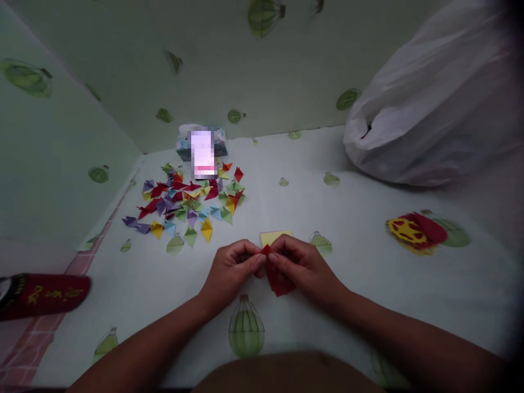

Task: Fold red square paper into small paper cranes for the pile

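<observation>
My left hand [233,270] and my right hand [301,265] meet in the middle of the sheet, both pinched on a small piece of red paper [276,281]. The thumbs and forefingers press together at its upper corner, and the rest of the paper hangs below my right fingers. A yellow paper square [274,237] lies flat just beyond my hands. Further back on the left spreads a pile of several folded paper triangles [188,202] in red, purple, yellow, green and blue.
A pale sheet with green balloon prints [347,284] covers the surface. A large white plastic bag [434,103] sits back right. A red and yellow stack of papers [415,230] lies right. A small patterned box [202,143] stands at the wall. A dark red object [43,295] lies far left.
</observation>
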`<state>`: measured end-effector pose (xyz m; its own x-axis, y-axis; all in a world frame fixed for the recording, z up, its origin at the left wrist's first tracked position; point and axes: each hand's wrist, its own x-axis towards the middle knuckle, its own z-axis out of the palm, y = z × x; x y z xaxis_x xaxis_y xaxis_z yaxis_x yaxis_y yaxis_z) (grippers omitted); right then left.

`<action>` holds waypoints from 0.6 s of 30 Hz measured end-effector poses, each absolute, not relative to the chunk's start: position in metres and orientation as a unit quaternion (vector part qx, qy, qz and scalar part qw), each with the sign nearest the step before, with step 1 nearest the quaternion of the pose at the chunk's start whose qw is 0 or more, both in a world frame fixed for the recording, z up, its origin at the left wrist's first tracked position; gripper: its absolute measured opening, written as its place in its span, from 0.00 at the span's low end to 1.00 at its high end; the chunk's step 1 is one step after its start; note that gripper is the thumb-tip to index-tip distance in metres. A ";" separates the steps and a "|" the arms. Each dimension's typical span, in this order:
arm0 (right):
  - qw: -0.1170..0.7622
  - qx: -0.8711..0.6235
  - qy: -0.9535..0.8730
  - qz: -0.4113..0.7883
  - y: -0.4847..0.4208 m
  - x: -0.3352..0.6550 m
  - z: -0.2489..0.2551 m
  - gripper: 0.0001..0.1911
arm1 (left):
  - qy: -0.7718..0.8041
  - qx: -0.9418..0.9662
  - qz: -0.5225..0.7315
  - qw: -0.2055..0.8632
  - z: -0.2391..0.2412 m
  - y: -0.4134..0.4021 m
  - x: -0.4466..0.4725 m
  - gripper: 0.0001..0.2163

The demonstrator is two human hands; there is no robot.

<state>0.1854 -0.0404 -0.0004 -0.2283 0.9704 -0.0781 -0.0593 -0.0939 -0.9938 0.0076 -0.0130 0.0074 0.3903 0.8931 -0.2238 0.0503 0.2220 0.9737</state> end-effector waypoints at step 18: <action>0.427 -0.383 -0.434 0.695 -0.038 0.185 0.000 0.12 | 0.355 0.519 0.282 0.725 0.005 -0.013 0.006 0.13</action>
<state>0.1848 -0.0384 -0.0002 -0.3434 0.9253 -0.1612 -0.2607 -0.2588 -0.9301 0.0063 -0.0131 0.0046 0.5885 0.7774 -0.2220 -0.0404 0.3025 0.9523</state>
